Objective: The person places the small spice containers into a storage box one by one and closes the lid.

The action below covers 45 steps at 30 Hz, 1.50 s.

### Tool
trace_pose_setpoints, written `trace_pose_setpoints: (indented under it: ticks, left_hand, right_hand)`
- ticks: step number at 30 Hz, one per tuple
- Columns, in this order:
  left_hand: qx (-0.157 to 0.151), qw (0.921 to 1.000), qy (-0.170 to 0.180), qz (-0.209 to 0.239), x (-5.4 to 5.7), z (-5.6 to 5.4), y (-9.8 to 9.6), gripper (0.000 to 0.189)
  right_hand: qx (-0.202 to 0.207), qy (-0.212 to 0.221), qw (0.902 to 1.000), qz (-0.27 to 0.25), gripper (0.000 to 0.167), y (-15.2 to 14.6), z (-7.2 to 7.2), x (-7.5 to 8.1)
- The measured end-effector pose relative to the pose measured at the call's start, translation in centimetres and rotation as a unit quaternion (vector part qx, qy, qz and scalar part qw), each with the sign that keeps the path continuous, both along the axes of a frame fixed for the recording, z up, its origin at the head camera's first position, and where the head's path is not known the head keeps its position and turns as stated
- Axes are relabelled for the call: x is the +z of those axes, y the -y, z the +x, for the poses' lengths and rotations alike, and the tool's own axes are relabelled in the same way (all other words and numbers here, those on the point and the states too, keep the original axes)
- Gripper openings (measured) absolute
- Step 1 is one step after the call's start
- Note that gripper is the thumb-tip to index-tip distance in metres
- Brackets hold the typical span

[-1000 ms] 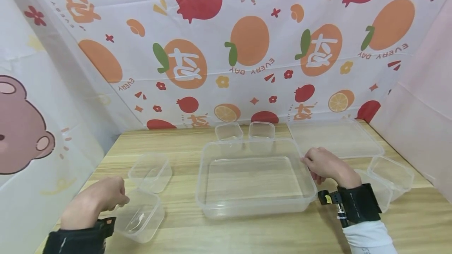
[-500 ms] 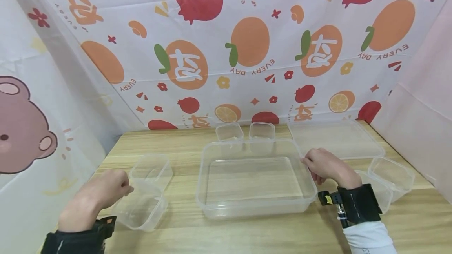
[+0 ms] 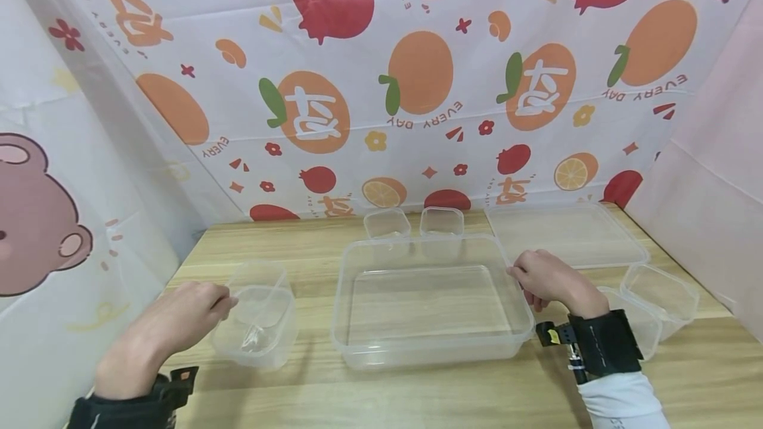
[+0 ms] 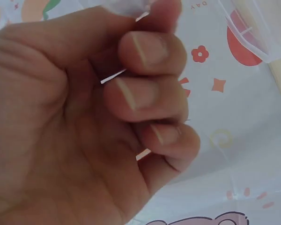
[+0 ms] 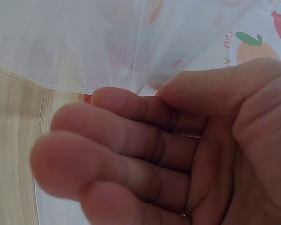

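On the left, my left hand [image 3: 185,316] pinches the rim of a small clear plastic container [image 3: 271,348], which appears raised off the table. Another small clear container [image 3: 253,271] stands just behind it, partly hidden. In the left wrist view the fingers [image 4: 150,101] curl, with a bit of clear plastic at the thumb and forefinger. A large clear rectangular container [image 3: 426,353] sits in the middle. Its right rim is pinched by my right hand [image 3: 551,280]. The right wrist view shows the thumb and forefinger at the large container's wall [image 5: 84,51].
Two small clear containers, one back left [image 3: 387,222] and one back right [image 3: 442,221], stand behind the large one. A flat clear lid [image 3: 566,234] lies at the back right. Two more containers, a nearer one [image 3: 640,326] and a farther one [image 3: 661,293], stand beyond my right wrist. Printed cloth [image 3: 357,85] encloses the table.
My left hand has lifted the small container and carried it rightward and slightly away from me, in front of the other one. My right hand and the large container have stayed put.
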State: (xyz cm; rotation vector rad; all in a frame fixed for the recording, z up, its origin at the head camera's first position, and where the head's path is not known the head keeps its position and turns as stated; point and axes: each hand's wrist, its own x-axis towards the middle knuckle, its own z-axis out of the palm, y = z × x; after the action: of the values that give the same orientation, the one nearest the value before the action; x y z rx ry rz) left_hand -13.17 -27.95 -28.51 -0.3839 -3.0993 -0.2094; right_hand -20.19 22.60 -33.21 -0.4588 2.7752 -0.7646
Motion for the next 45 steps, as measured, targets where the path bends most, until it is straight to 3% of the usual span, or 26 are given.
trace_pose_setpoints:
  ticks: [10,24,35,45]
  left_hand:
    - [0.006,0.9997,-0.007,0.020,0.3,0.0,-0.7,0.039]
    - [-0.003,0.9965,-0.078,0.032,1.5,-0.4,-2.2,0.041]
    - [0.002,0.9970,-0.062,0.045,2.2,-0.8,-3.2,0.041]
    - [-0.014,0.9946,-0.086,0.057,2.8,-1.3,-4.2,0.041]
  right_hand:
    - [-0.002,0.002,1.0000,0.002,0.036,-0.1,-0.2,-0.2]
    - [-0.005,0.008,0.9999,0.003,0.036,-0.1,-0.1,-0.1]
    - [-0.010,0.017,0.9998,0.001,0.036,-0.1,-0.4,0.1]
    - [-0.006,0.015,0.9999,-0.004,0.035,-0.1,-0.3,0.2]
